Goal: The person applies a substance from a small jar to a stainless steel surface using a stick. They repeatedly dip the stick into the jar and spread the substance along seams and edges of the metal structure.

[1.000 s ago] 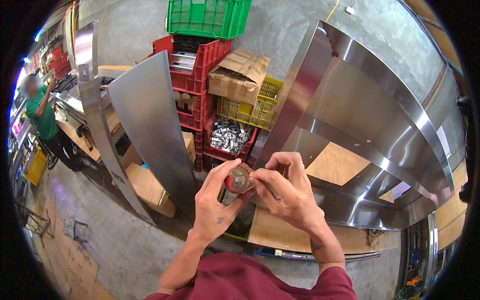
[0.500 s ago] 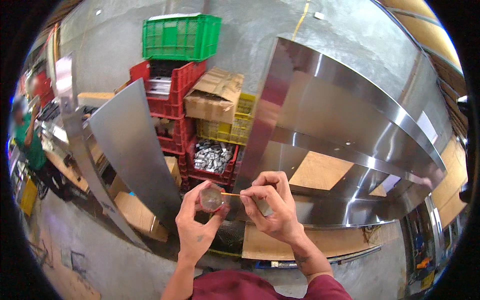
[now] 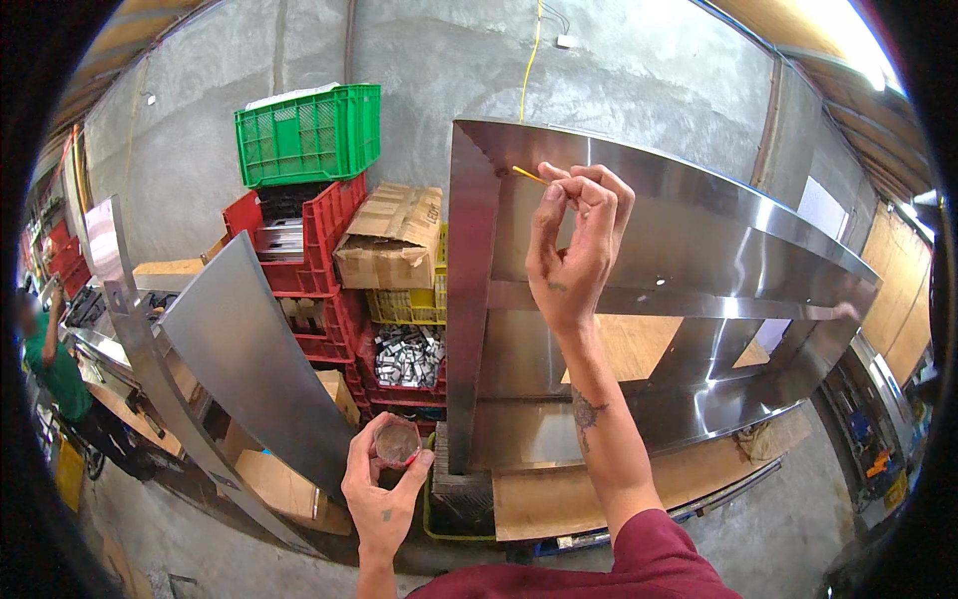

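My left hand (image 3: 383, 507) is low in the middle, fingers curled round a small round cup (image 3: 398, 441) with a reddish side and a grey-brown top or contents. My right hand (image 3: 581, 245) is raised at the upper middle and pinches a thin yellow-orange stick (image 3: 528, 176). The stick's free end points left, close to the upper left corner of a large shiny metal frame (image 3: 473, 260). Whether the tip touches the metal, I cannot tell.
Left of the frame stand stacked red crates (image 3: 339, 225), a green crate (image 3: 311, 135), a cardboard box (image 3: 389, 240) and a crate of small metal pieces (image 3: 409, 357). A curved metal sheet (image 3: 254, 349) leans nearby. A person in green (image 3: 68, 374) is at the far left.
My right hand has lifted the stick away from the cup, up to the frame's upper left corner. My left hand has dropped a little lower with the cup. The view has shifted right.
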A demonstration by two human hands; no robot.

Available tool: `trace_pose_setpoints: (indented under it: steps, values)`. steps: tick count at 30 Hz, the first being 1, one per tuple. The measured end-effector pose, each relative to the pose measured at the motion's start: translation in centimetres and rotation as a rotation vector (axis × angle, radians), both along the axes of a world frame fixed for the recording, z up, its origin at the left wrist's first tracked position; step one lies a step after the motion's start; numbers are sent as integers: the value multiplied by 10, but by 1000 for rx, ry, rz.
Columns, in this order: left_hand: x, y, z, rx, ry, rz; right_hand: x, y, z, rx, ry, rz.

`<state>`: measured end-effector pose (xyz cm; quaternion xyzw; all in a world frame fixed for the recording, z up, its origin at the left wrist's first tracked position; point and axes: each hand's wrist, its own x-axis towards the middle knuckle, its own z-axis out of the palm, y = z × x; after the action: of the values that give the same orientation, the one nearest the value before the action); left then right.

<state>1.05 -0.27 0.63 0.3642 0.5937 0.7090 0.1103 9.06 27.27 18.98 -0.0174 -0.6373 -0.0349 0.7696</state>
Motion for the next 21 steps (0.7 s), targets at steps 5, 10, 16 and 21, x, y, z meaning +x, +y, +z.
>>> trace_pose_setpoints:
  steps: [5,10,16,21]
  values:
    - [-2,-2,-1,8,1,9,-10,6,-5,-5,18,137]
    - [-2,0,-3,2,-17,-11,-22,9,-7,-5,-31,228]
    - [-2,2,-5,6,-27,-17,-31,12,-13,13,-133,227]
    - [-4,1,-7,10,-17,-8,-28,9,-12,26,-70,250]
